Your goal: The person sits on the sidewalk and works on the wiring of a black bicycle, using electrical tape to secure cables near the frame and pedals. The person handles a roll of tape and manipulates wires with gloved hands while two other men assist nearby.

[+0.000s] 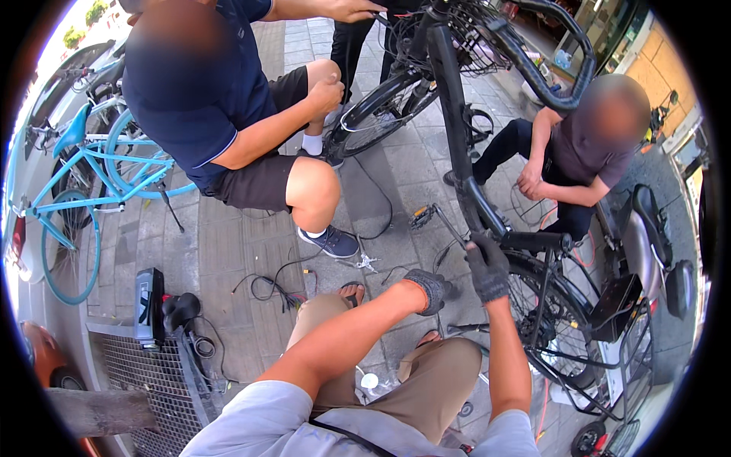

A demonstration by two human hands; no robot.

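Observation:
A black bicycle (pixel 449 91) stands on the paving in front of me, its thick frame slanting down toward my hands. My right hand (pixel 489 268), in a dark grey glove, is closed at the low part of the frame, beside the crank arm (pixel 451 226). What its fingers grip is hidden. The yellow-edged pedal (pixel 421 217) sits at the crank's far end. My left hand (pixel 432 291), gloved too, is curled between my knees and the rear wheel (pixel 552 312). Whatever may be inside it cannot be made out.
At the left, a person in dark shorts (pixel 263 179) leans in close; another person (pixel 567 167) squats right. Loose cables (pixel 278 289) lie on the paving. A black battery case (pixel 148 305) and saddle (pixel 181 308) rest by a metal grate (pixel 156 373). A blue bicycle (pixel 91 202) stands left.

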